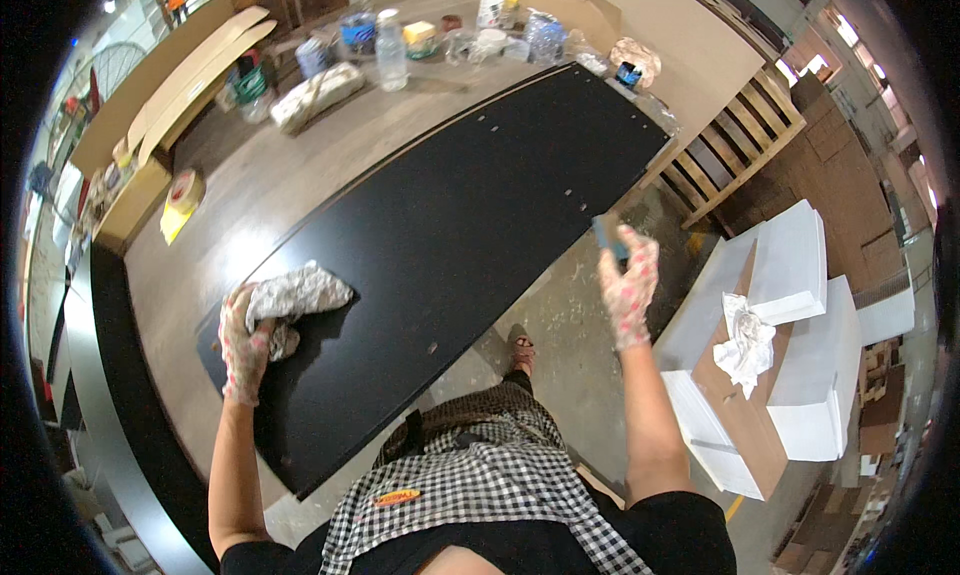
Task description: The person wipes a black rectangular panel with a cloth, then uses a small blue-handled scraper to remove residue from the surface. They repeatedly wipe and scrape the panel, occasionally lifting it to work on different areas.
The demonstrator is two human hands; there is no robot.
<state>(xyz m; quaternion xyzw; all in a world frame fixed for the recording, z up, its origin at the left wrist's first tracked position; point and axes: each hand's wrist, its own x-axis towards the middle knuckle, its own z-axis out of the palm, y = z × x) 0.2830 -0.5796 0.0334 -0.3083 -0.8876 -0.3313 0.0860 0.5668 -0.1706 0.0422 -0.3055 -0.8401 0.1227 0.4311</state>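
Observation:
A long black panel [440,205] lies slantwise across the table, with several small light spots along it. My left hand [241,347], in a patterned glove, is closed round a crumpled whitish rag [303,291]. The rag rests on the panel's left end. Off the panel's right edge, my gloved right hand [632,287] is raised over the floor. It pinches a small, flat blue-grey piece [607,237], blurred, whose exact kind I cannot make out.
Bottles [391,51], cups and a wrapped white bundle [317,97] stand along the table's far side. A tape roll [185,190] sits at the left. Rightward are a wooden slatted frame [735,140] and white stacked boards [815,395] bearing a crumpled cloth [745,347].

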